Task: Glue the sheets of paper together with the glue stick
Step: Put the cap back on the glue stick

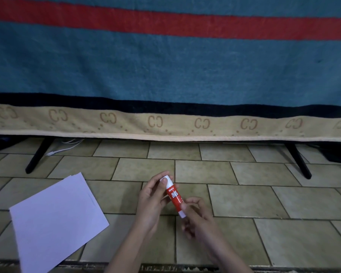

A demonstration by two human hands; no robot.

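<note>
A red and white glue stick (174, 196) is held tilted above the tiled floor, between both hands. My left hand (152, 201) pinches its white cap at the upper end with thumb and fingers. My right hand (197, 215) grips the lower white end. The cap is on. A stack of white paper sheets (55, 219) lies flat on the floor to the left of my hands, its corners slightly fanned.
The floor (244, 201) is beige tile. A large blue blanket (165, 66) with a red stripe and a beige border hangs behind, over a frame with black legs (38, 156) (299, 162). A white cable (63, 148) lies under it.
</note>
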